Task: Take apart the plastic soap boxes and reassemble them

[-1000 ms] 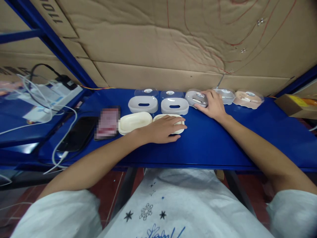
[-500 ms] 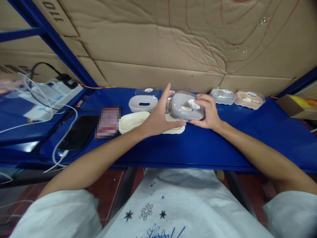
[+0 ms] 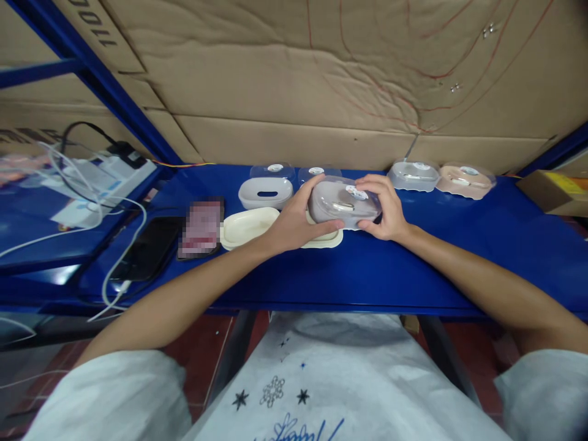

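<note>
Between my two hands is a grey soap box (image 3: 328, 199) with a clear domed lid and a round sticker. My left hand (image 3: 296, 219) grips its left end, thumb along the near edge. Around the right end, my right hand (image 3: 383, 205) has its fingers on the lid and its thumb low at the front. A cream tray (image 3: 327, 240) lies partly hidden beneath the box and my left hand. Left of that hand rests another cream tray (image 3: 250, 228). Behind it sit a light grey tray with a dark oval slot (image 3: 250, 191) and two clear lids (image 3: 271, 169).
Two lidded boxes, one grey (image 3: 413, 177) and one pinkish (image 3: 465, 182), stand at the back right. A small cardboard box (image 3: 551, 193) is beyond them. On the left lie a blurred-out flat object (image 3: 201, 228), a black phone (image 3: 147, 248) and a power strip with cables (image 3: 98, 196).
The grey soap box has gone from tilted to more level and slightly lower. My left hand has closed in on its left end, its raised fingers now lowered.
</note>
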`<state>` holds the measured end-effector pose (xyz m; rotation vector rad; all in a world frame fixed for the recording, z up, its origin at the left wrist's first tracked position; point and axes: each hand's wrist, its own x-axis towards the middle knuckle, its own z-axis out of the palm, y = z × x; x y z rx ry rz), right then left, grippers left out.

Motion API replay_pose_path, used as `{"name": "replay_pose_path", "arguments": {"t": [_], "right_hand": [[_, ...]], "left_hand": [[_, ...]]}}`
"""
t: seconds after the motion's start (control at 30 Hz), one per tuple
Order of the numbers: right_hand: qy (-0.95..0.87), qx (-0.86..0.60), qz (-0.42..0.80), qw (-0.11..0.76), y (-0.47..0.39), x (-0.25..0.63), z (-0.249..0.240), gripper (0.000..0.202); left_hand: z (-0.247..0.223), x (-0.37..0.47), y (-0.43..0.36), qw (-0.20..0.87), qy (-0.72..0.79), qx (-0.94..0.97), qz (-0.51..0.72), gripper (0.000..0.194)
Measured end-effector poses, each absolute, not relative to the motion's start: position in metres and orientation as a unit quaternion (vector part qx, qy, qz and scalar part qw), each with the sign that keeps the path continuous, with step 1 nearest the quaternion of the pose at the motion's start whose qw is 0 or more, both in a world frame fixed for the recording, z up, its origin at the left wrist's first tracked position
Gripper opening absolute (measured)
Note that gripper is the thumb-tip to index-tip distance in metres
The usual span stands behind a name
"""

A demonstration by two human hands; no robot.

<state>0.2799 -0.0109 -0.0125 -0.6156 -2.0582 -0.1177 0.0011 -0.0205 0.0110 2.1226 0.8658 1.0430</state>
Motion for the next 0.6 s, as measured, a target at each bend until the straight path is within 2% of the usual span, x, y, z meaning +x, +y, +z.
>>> {"name": "replay_pose_path", "arguments": {"t": [0.2, 0.33, 0.47, 0.6], "right_hand": [[-0.813, -0.278, -0.030, 0.511, -0.005, 0.284, -0.015, 0.063], [-0.729, -0.385, -0.012, 0.566, 0.009, 0.292, -0.021, 0.059], [-0.689, -0.500, -0.045, 0.523, 0.022, 0.300, -0.025, 0.062], [-0.707, -0.533, -0.091, 0.455, 0.025, 0.305, -0.027, 0.061]], "left_hand": [[0.012, 0.000, -0.021, 0.300, 0.333, 0.800, 0.398, 0.108], [0.016, -0.002, -0.022, 0.276, 0.329, 0.810, 0.399, 0.104], [0.018, -0.002, -0.027, 0.279, 0.307, 0.817, 0.401, 0.099], [0.019, 0.000, -0.030, 0.281, 0.291, 0.828, 0.389, 0.103]]}}
